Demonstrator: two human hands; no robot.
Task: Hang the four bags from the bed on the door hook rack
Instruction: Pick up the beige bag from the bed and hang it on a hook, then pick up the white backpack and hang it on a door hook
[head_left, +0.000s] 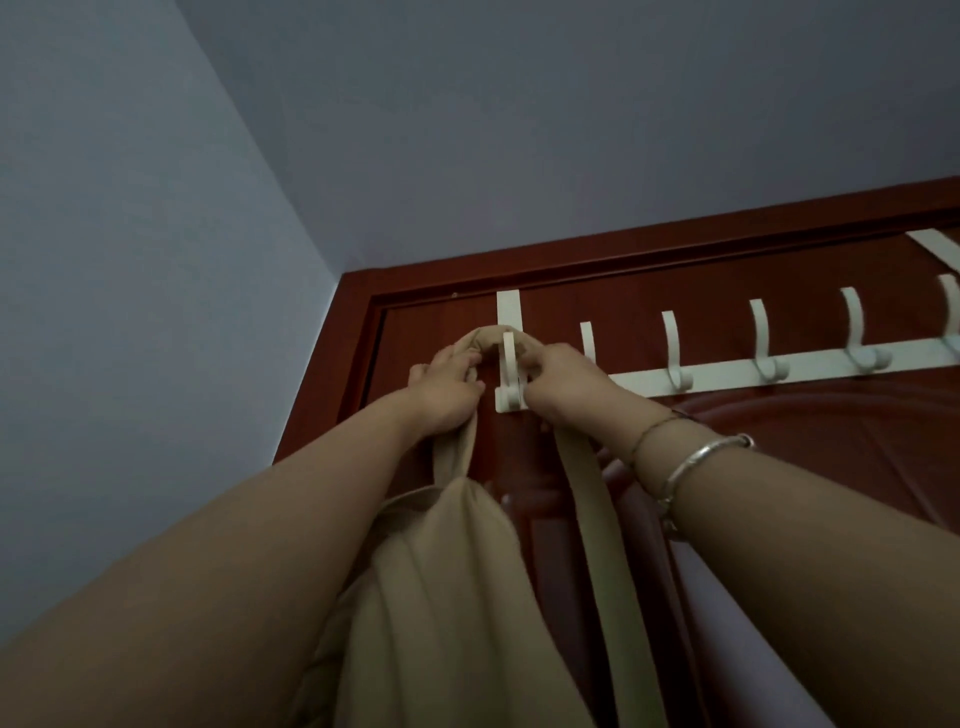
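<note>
A beige cloth bag hangs low between my forearms. Its strap loops up behind the leftmost hook of the white door hook rack. My left hand grips the strap just left of that hook. My right hand holds the strap on the hook's right side, wrist with bracelets. The strap's top arcs between both hands at the height of the hook's tip. No other bags are visible.
The rack hangs over the top of a reddish-brown door, with several bare hooks running to the right. A grey-blue wall meets the door frame on the left. The ceiling is above.
</note>
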